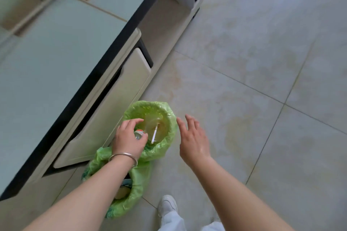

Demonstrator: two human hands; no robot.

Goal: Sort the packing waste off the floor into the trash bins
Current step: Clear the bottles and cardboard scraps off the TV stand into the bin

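2 hands (129,137) (193,137) over bin (169,110) rim; open floor (262,80) right.

Two trash bins lined with green bags, side by side on the floor against the cabinet. Far bin (170,118): holds a clear plastic cup (153,127) with a white straw (155,134). Small bottle (139,134) over its near-left rim. Near bin (139,180): contents mostly hidden.
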